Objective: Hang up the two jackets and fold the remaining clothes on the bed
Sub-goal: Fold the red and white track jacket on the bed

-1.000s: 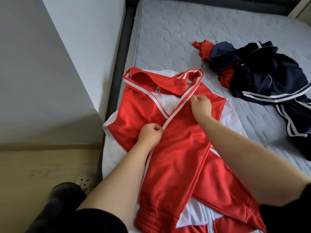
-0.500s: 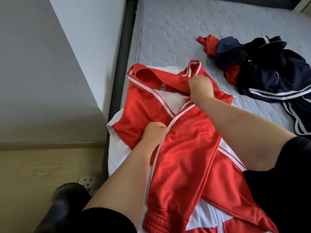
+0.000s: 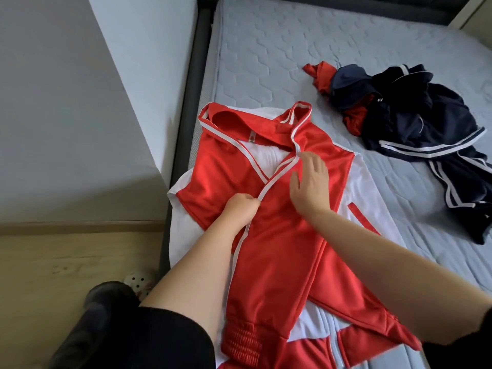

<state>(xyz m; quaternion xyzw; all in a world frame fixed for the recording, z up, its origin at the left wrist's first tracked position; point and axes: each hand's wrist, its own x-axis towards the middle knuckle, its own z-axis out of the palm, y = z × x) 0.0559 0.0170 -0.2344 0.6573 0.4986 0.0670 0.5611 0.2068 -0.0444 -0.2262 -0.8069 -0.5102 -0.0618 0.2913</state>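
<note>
Folding, we judge, is the step in hand: we have the red jacket (image 3: 279, 235) spread at the near edge of the bed (image 3: 279, 62), its sleeves crossed over the front. Our left hand (image 3: 241, 206) pinches the white-trimmed edge with curled fingers. Our right hand (image 3: 310, 179) lies flat on the red cloth, fingers straight and slightly spread, holding nothing. Next, probably, we smooth the front. Unsorted navy clothes (image 3: 412, 121) lie well apart, farther up the mattress.
</note>
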